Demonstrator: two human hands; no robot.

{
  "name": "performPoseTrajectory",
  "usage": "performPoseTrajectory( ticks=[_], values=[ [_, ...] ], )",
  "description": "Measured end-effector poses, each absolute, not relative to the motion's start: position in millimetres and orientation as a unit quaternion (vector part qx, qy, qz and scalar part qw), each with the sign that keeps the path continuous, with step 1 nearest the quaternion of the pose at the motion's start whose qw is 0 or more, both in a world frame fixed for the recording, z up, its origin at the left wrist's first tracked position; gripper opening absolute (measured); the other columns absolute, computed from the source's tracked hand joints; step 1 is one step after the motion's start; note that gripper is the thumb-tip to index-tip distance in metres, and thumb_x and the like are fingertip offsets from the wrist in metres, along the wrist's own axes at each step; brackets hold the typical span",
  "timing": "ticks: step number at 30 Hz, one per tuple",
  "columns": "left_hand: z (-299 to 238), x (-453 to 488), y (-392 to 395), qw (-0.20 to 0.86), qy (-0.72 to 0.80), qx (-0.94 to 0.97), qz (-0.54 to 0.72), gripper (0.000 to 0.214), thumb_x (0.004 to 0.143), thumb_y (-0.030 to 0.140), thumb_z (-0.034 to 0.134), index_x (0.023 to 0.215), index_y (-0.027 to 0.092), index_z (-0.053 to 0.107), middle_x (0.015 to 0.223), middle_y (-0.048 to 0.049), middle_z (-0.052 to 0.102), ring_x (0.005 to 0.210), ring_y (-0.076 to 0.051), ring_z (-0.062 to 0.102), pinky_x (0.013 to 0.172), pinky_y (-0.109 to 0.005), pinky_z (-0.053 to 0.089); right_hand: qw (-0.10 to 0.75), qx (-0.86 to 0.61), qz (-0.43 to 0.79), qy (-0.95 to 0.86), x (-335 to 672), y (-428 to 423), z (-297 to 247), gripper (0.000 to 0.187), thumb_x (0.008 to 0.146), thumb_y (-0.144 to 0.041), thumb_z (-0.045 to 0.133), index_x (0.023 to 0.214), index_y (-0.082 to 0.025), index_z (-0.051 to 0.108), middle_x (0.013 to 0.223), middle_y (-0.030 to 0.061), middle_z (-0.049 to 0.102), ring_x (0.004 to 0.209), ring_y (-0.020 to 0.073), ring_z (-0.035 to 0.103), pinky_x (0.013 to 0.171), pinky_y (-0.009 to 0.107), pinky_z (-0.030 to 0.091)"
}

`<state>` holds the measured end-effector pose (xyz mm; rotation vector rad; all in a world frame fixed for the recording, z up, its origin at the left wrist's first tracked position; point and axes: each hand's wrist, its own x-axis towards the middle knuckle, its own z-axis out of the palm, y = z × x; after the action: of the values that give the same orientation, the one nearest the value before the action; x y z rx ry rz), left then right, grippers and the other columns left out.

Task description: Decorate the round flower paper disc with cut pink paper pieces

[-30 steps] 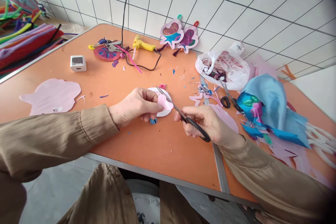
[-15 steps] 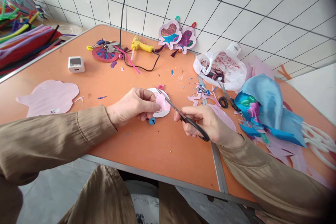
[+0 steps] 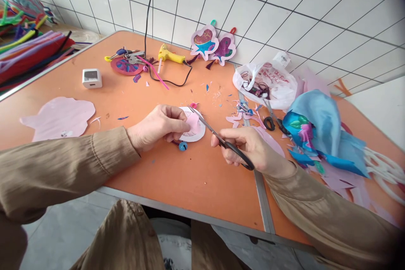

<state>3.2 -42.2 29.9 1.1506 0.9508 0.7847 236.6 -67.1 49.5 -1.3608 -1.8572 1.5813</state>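
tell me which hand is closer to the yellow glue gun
Left. The left hand sits nearly straight in front of the glue gun, holding a pink paper piece; the right hand, gripping scissors, is farther off to the gun's right.

No text can be read here. The white plastic bag (image 3: 271, 86) on the table (image 3: 177, 177) carries red print, but the letters are too small and creased to make out. The small white device (image 3: 91, 78) has a dark display, and no number or sign is legible on it.
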Motion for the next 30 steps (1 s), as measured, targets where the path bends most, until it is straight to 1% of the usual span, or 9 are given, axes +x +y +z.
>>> performPoseTrajectory(
  ticks=[6,12,17,23,30],
  values=[
    [30.6,1.7,-40.7,0.657,0.43,0.509,0.354,0.016,0.056,0.021,0.069,0.049,0.016,0.055,0.038,0.0033,0.049,0.035,-0.004,0.038,0.039,-0.019,0.023,0.171,-0.483,0.551,-0.659,238.2,-66.3,48.8,0.02,0.073,-0.032,0.069,0.084,-0.018,0.059,0.054,-0.0067,0.047,0.052,0.0073,0.046,0.048,0.019,0.039],
    [28.7,-0.5,-39.6,0.647,0.424,0.521,0.361,0.02,0.061,0.024,0.071,0.05,0.016,0.056,0.038,0.0039,0.044,0.038,-0.004,0.034,0.042,-0.021,0.02,0.17,-0.471,0.548,-0.67,240.8,-63.5,45.1,0.019,0.075,-0.031,0.07,0.083,-0.018,0.059,0.053,-0.0064,0.048,0.05,0.0073,0.045,0.046,0.019,0.039],
    [30.6,-0.7,-38.8,0.637,0.439,0.517,0.366,0.022,0.06,0.023,0.07,0.047,0.017,0.054,0.039,0.0026,0.043,0.039,-0.006,0.034,0.043,-0.023,0.02,0.169,-0.464,0.55,-0.674,242.1,-62.9,43.0,0.019,0.075,-0.03,0.07,0.083,-0.018,0.058,0.053,-0.0065,0.048,0.049,0.0069,0.044,0.045,0.019,0.038],
    [28.9,-1.0,-38.4,0.639,0.433,0.519,0.367,0.022,0.063,0.023,0.069,0.048,0.017,0.054,0.039,0.0026,0.042,0.04,-0.006,0.033,0.044,-0.024,0.02,0.164,-0.479,0.547,-0.667,242.2,-65.4,44.7,0.021,0.077,-0.034,0.07,0.085,-0.018,0.06,0.055,-0.0052,0.049,0.052,0.0082,0.046,0.048,0.02,0.041],
    [29.8,-1.8,-38.4,0.638,0.429,0.518,0.375,0.026,0.062,0.023,0.069,0.047,0.017,0.05,0.04,0.0036,0.041,0.041,-0.005,0.032,0.045,-0.024,0.021,0.162,-0.486,0.548,-0.661,242.9,-64.8,42.8,0.019,0.075,-0.031,0.071,0.084,-0.018,0.061,0.055,-0.0056,0.048,0.052,0.0083,0.047,0.048,0.02,0.04]
  ],
)
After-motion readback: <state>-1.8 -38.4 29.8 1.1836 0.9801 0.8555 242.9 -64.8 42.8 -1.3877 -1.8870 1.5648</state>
